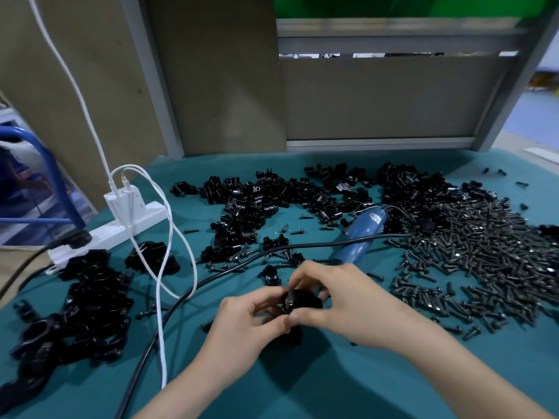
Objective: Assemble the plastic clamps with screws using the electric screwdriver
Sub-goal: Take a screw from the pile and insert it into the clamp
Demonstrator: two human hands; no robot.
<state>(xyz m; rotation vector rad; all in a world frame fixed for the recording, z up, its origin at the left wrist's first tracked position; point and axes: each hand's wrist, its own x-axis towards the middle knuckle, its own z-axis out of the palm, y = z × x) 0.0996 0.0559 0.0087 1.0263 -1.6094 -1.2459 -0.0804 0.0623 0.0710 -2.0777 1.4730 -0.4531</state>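
Both hands meet low and centre over the green surface [332,388]. The left hand [251,316] curls round a black plastic clamp [305,299] from its near-left side. The right hand [344,300] pinches the same piece from the right, thumb below, fingers over the top. A screw [287,299] shows at the clamp's left face, head toward the camera; how deep it sits I cannot tell. The blue electric screwdriver [361,237] lies untouched just beyond the right hand, with a black cord [181,297] running left across the surface. Heap of screws [484,258] to the right; loose clamp halves [272,198] in a band further back; put-together clamps [90,297] piled at left, near a white power strip [121,228]. Handling, as judged: the clamp looks small, light and rigid, moulded plastic with a glossy skin, so likely to twist or slip under driver torque. Best gripped across its two outer flanks, fingers clear of the screw bore. Screws are small and prone to roll; take them by the shank and seat by hand before driving.
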